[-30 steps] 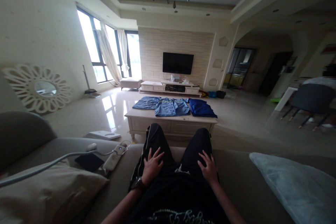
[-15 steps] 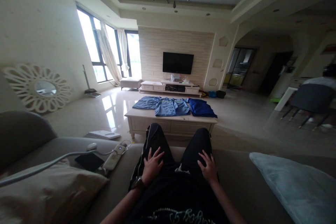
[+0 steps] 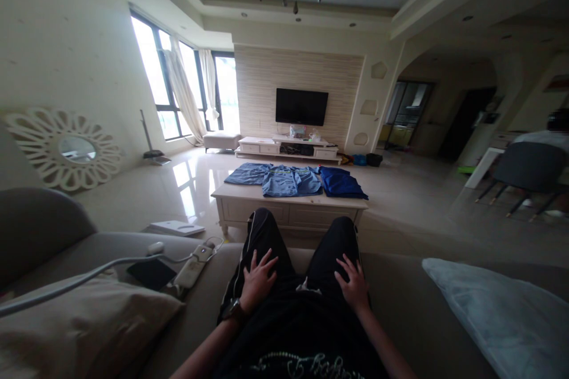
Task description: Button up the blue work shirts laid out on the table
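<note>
I sit on a grey sofa (image 3: 400,302) in black trousers. My left hand (image 3: 258,280) lies flat on my left thigh, fingers spread, holding nothing; a watch is on its wrist. On my right thigh rests my right hand (image 3: 353,283), also open and flat. Ahead stands a white coffee table (image 3: 288,210) with a light blue shirt (image 3: 287,180) spread on it and a folded dark blue garment (image 3: 340,182) beside it on the right.
A power strip (image 3: 193,266) with a cable, a dark tablet (image 3: 151,273) and a beige cushion (image 3: 84,323) lie at my left. At my right lies a pale pillow (image 3: 507,314). A TV (image 3: 301,106) hangs on the far wall. Another person sits on a chair (image 3: 527,174) at far right.
</note>
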Motion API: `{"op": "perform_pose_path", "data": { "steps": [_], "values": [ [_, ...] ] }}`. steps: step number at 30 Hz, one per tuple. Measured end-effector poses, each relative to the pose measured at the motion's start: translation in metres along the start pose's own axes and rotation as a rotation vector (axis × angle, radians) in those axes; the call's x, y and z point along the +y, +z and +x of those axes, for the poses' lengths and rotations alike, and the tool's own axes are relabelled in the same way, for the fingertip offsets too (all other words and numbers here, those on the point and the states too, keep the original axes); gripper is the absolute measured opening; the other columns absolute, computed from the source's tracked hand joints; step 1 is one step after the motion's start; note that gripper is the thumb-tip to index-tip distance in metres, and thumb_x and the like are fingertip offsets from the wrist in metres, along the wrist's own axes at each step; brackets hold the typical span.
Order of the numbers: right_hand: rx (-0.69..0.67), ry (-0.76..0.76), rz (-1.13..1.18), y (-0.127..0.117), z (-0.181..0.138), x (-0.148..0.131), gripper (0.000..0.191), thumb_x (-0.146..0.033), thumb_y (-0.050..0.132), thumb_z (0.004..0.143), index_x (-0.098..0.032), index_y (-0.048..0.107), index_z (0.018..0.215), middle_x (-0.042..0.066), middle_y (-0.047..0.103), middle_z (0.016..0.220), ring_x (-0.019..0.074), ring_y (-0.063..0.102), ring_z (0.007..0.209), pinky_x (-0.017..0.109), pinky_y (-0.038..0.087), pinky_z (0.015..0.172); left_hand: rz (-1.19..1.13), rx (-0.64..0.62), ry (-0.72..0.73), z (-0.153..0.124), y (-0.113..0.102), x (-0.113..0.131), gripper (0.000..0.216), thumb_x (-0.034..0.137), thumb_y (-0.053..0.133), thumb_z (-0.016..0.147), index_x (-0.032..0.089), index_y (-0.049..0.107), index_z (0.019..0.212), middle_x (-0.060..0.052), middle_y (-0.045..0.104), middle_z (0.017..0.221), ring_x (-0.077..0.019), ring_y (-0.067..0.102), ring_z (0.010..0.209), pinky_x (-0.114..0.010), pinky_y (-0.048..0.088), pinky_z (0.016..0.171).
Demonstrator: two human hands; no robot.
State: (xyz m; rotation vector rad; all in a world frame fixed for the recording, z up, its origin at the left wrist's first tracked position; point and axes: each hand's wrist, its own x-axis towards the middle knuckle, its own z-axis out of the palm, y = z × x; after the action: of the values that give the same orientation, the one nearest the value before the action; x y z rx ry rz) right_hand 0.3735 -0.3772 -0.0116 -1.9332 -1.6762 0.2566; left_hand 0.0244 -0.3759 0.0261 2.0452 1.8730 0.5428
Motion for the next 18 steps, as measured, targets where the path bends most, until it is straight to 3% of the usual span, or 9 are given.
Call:
{"op": "perform_pose_path", "data": {
  "steps": [18],
  "values": [
    [0.016,-0.018,0.020,0.0012,-0.0007,0.0016,0.052,-0.054,0.044,0.094,-0.039,0.061,0.140,-0.004,0.040,0.164,0.0373,0.023,0.156,0.073,0.033,0.113,0.008,0.011,0.009,0.0007,0.0048,-0.0042,0.051,0.031,0.050,0.096,0.042,0.055,0.146,0.007,0.026,0.170,-0.0378,-0.002,0.161,-0.081,0.022,0.115]
  ]
}}
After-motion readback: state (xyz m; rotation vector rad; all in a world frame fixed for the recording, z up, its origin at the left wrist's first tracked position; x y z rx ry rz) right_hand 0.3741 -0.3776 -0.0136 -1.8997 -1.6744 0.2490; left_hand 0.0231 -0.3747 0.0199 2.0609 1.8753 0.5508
